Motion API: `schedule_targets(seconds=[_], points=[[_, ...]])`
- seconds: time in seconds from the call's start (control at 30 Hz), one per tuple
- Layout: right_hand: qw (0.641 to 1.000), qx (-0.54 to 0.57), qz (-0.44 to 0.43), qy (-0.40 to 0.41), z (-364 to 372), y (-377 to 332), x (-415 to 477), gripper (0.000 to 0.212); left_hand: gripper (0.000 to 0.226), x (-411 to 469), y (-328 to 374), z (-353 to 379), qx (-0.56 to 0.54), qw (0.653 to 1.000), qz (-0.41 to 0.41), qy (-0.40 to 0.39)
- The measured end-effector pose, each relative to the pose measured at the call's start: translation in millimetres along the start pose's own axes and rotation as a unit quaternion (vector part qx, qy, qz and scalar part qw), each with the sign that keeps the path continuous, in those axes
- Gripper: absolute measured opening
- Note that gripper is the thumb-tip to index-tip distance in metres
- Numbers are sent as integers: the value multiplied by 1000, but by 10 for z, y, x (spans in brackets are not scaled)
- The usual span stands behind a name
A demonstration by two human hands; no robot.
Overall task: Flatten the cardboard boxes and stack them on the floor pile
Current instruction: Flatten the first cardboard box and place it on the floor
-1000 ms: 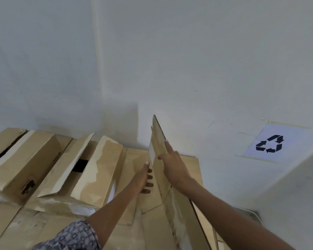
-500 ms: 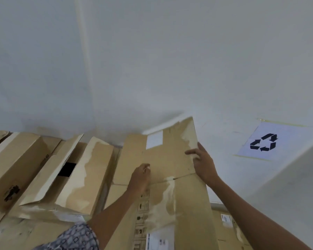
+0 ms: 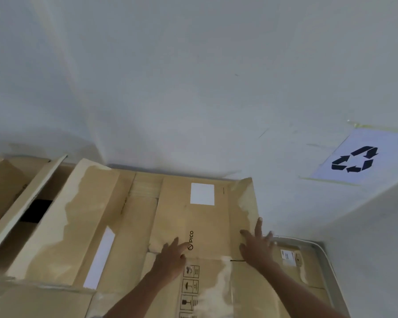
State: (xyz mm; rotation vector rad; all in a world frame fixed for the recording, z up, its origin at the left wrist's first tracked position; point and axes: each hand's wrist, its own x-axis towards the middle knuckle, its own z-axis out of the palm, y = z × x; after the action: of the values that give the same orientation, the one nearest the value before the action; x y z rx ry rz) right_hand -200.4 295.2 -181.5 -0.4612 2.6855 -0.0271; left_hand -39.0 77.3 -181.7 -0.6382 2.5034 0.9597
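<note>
Brown cardboard everywhere in this corner. The flattened box [image 3: 207, 226] lies face up on the floor pile [image 3: 124, 237], far edge close to the white wall [image 3: 193, 88], w/ a blank white label [image 3: 202, 193] near that edge and a "PICO" mark mid-panel. Both hands are down on it. Left hand [image 3: 170, 260] is palm-flat, fingers spread, index reaching toward the logo, right on the crease between flap and main panel. Right hand [image 3: 257, 246] is open too, fingers fanned and a bit blurred, pressing the right edge where the flap's surface paper is torn pale. Neither hand pinches or holds anything; it's flat pressure only.

Step in hand, I'd say: laying this sheet onto the pile and smoothing it so it sits flat.

To the left, an unflattened box [image 3: 44, 214] stands open, flaps up, dark gap inside, touching the pile's left side. On the right wall hangs a recycling sign [image 3: 356, 159]. Another flat piece w/ a small sticker [image 3: 287, 258] pokes out under the right edge.

Next move prob. calls for lifting both palms off, checking the flaps don't spring back up, then turning left to the open box, which needs its seams collapsed before stacking.
</note>
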Motion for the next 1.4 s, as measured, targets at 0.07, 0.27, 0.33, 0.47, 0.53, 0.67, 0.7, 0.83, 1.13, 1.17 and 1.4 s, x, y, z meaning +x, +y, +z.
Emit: schedule_targets(seconds=[0.07, 0.27, 0.33, 0.47, 0.53, 0.67, 0.7, 0.83, 1.13, 1.17, 1.4], points=[[997, -77, -7, 7, 125, -68, 14, 50, 52, 144, 0, 106, 129, 991, -12, -31], [990, 27, -75, -114, 588, -328, 79, 107, 69, 468, 0, 219, 225, 974, -4, 10], [992, 14, -76, -104, 602, -340, 148, 110, 92, 597, -13, 231, 214, 977, -8, -21], [998, 1, -65, -21, 647, -347, 250, 98, 100, 831, 156, 158, 209, 977, -38, -27], [998, 10, -64, -7, 779, -388, 296, 88, 82, 1015, 261, 26, 195, 981, -18, -4], [994, 23, -70, 79, 776, -513, 562, 66, 83, 1352, 39, 27, 246, 968, 30, 47], [993, 15, -77, 89, 752, -520, 675, 65, 79, 1372, -59, 107, 248, 967, 25, 58], [990, -2, -118, 76, 647, -710, 1122, 65, 58, 1346, -153, 334, 231, 959, 48, 154], [983, 60, -28, 170, 278, -388, 2096, 63, 64, 1415, -89, 346, 199, 951, 58, 230], [981, 73, 4, 179, 255, -322, 2102, 63, 65, 1419, -92, 347, 203, 949, 60, 235], [979, 19, -115, 167, 402, -762, 1750, 61, 69, 1350, -55, 317, 203, 956, 51, 206]])
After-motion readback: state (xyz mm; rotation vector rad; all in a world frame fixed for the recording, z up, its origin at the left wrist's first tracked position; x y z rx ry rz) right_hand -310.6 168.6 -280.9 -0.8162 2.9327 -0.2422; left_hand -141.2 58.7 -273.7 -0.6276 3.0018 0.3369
